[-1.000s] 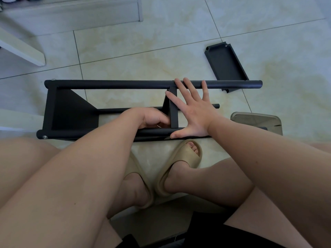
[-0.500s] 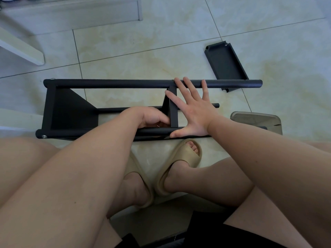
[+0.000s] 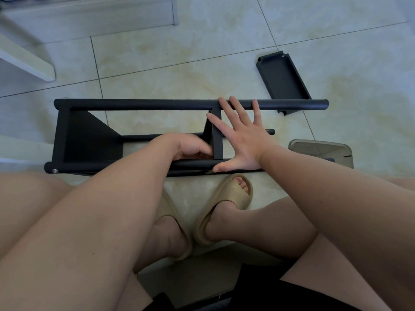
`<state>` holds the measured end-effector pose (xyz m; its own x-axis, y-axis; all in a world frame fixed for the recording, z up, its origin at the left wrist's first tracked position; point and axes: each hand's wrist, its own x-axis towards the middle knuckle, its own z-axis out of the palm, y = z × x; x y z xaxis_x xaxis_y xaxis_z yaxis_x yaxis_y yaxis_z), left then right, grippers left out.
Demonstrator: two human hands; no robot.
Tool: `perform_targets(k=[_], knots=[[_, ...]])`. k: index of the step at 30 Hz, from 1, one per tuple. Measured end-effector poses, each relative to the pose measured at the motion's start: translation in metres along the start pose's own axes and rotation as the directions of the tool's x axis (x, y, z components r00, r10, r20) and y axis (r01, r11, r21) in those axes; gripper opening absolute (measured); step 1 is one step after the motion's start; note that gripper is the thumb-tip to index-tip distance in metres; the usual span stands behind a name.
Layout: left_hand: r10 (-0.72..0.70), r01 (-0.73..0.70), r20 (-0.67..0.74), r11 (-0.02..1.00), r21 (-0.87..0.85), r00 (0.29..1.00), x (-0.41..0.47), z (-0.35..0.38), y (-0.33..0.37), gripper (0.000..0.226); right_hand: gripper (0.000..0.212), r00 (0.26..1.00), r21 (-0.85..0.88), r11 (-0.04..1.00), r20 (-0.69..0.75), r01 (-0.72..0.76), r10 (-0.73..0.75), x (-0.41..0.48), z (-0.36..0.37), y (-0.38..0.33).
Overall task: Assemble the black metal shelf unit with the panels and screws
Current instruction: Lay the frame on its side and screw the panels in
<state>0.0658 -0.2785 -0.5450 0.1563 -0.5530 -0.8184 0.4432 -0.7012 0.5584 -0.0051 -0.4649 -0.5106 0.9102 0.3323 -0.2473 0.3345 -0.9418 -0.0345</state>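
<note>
Black frame [image 3: 60,131] lay on its side on tiled floor [image 3: 157,52], just ahead of the person's slippers [image 3: 233,195]. Far tube [image 3: 146,107] and near tube [image 3: 112,167] ran left to right, joined at the left end by an end panel [image 3: 89,140]; a screw [image 3: 54,171] showed at the near tube's left tip. A cross panel [image 3: 217,135] stood on edge between the two tubes about midway along. Right hand [image 3: 240,140] lay flat against the right side of that panel, fingers straight and spread, fingertips over the far tube, thumb on the near tube, gripping nothing. Left hand [image 3: 193,147] sat inside the frame, just left of the cross panel and above the near tube, fingers curled in toward the corner; whether it held anything could not be told. Loose panel [image 3: 280,79] lay flat on the floor beyond the far tube's right end, its near edge passing behind the tube. Grey object [image 3: 321,151] stood right of the right forearm, identity unclear.
</note>
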Motion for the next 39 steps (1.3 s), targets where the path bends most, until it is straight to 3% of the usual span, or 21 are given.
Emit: perform_targets(k=[2,7,12,17,22,24,27,28,29,31,32,35,37,38,39], knots=[[0.003,-0.003,0.0,1.0,-0.014,1.0,-0.001,0.001,0.0,0.038,0.127,1.0,0.0,1.0,0.002,-0.001,0.001,0.0,0.0,0.0],[0.025,-0.025,0.001,0.996,-0.082,1.0,0.002,0.0,-0.001,0.037,0.127,1.0,0.001,1.0,-0.004,0.002,-0.002,0.0,0.0,0.0],[-0.009,0.009,-0.033,1.0,0.003,0.999,-0.003,0.004,0.004,0.037,0.127,1.0,0.001,1.0,-0.011,0.005,-0.005,0.0,0.001,0.001],[0.023,-0.023,0.018,0.999,-0.028,1.0,-0.002,0.003,0.002,0.046,0.127,1.0,0.003,1.0,-0.012,0.006,-0.006,0.0,0.001,0.001],[0.031,-0.027,0.042,0.996,-0.088,0.999,-0.002,0.001,0.001,0.04,0.127,1.0,0.005,1.0,-0.011,0.006,-0.006,0.0,0.0,0.001],[0.007,-0.006,0.025,0.998,-0.063,1.0,-0.002,0.0,0.002,0.026,0.127,1.0,0.003,1.0,-0.008,0.004,-0.004,0.0,0.0,0.001],[-0.036,0.036,0.001,0.999,-0.002,0.999,-0.002,0.0,0.003,0.028,0.127,1.0,0.004,1.0,-0.004,0.002,-0.002,0.0,0.0,0.001],[-0.028,0.028,0.004,1.0,0.009,1.0,-0.003,0.002,0.004,0.019,0.127,1.0,0.006,1.0,-0.004,0.002,-0.002,0.0,0.0,0.001],[-0.011,0.011,0.004,1.0,0.01,1.0,-0.004,0.003,0.004,0.021,0.127,1.0,0.007,1.0,-0.003,0.003,-0.003,0.0,0.001,0.001],[0.007,-0.007,0.012,1.0,0.001,1.0,-0.003,0.002,0.003,0.053,0.127,1.0,0.006,1.0,-0.005,0.005,-0.005,0.001,0.001,0.001],[0.011,-0.011,0.029,1.0,-0.011,1.0,-0.003,0.002,0.003,0.058,0.127,1.0,0.004,1.0,-0.007,0.005,-0.005,0.001,0.001,0.001],[0.038,-0.035,0.061,0.998,-0.047,0.997,0.003,-0.002,-0.001,0.045,0.127,1.0,0.009,1.0,-0.013,0.005,-0.005,0.001,0.002,0.001],[0.014,-0.012,0.052,1.0,-0.029,0.999,0.004,-0.004,-0.002,0.022,0.127,1.0,0.011,1.0,-0.016,0.005,-0.005,0.001,0.002,0.001],[-0.015,0.015,0.04,1.0,-0.019,0.999,0.005,-0.004,-0.001,0.018,0.127,1.0,0.01,1.0,-0.017,0.006,-0.005,0.001,0.002,0.001],[-0.037,0.037,0.027,0.999,-0.008,0.999,0.006,-0.004,-0.002,0.028,0.127,1.0,0.008,1.0,-0.017,0.005,-0.005,0.001,0.002,0.001]])
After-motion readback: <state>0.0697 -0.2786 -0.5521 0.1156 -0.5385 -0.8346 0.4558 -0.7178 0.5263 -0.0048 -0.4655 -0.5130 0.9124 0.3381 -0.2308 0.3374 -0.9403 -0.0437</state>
